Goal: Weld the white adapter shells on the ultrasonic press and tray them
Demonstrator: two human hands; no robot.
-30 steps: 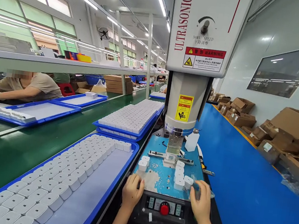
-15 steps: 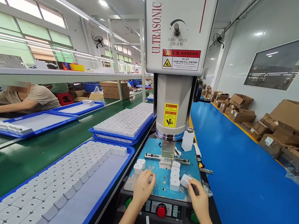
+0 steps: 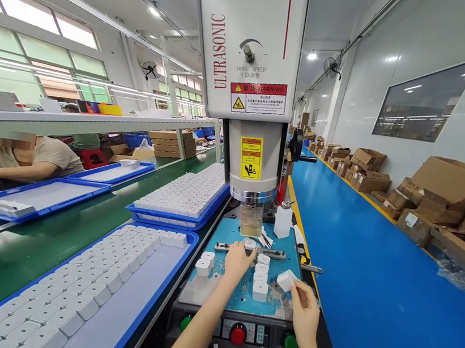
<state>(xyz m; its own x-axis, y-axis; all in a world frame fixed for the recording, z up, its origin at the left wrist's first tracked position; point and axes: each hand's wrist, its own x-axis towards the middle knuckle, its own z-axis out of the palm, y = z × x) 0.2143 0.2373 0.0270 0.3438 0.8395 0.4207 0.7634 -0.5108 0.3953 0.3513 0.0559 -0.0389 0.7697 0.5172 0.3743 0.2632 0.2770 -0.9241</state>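
Note:
My left hand [image 3: 238,261] reaches under the clear press head [image 3: 251,221], its fingers closed around a white plastic housing [image 3: 250,245] at the metal clamp bar [image 3: 223,247]. A gap separates the press head from that housing. My right hand [image 3: 304,308] pinches another white rounded-square housing [image 3: 286,280], tilted, over the right side of the blue work plate [image 3: 237,297]. Between my hands stands a short row of white housings [image 3: 260,290]. A pair of housings [image 3: 203,267] sits left of my left forearm.
A blue tray [image 3: 146,305] of white housings lies to the left, with stacked full trays [image 3: 166,219] behind. Red [image 3: 237,334] and green [image 3: 290,342] buttons line the machine's front. A white bottle [image 3: 283,220] stands at the plate's back right. A co-worker [image 3: 46,158] sits far left.
The press head has risen off the housing beneath it. My left hand has moved forward from the plate's left side to that housing. My right hand still holds its housing.

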